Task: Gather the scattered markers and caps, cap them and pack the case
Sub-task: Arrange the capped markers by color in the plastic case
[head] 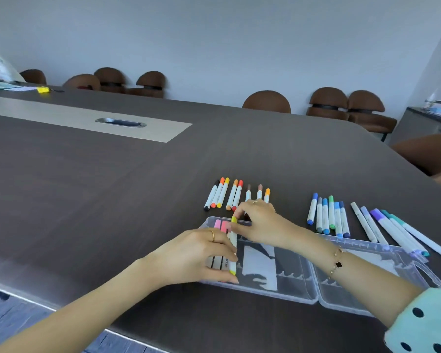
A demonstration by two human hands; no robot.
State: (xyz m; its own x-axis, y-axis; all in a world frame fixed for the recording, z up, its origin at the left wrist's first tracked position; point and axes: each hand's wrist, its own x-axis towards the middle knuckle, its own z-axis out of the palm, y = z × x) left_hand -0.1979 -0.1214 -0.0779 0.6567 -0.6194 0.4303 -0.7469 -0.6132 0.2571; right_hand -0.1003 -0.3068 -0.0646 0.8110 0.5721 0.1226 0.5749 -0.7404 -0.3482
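Observation:
A clear plastic case (313, 289) lies open on the dark table. Pink markers (220, 225) sit in its left slots. A yellow-capped white marker (233, 247) lies beside them in the case. My left hand (196, 256) holds its lower part with fingers and thumb curled round it. My right hand (259, 222) pinches its top end near the yellow cap. Beyond the case lies a row of orange, red and brown markers (224, 194). A group of blue and green markers (329, 215) lies to the right, then purple and teal ones (397, 230).
The table's near edge (61, 308) runs close under my left forearm. A metal cable port (120, 122) sits in a pale strip at mid-table. Brown chairs (266, 101) line the far side. A small yellow object (43, 89) lies far left.

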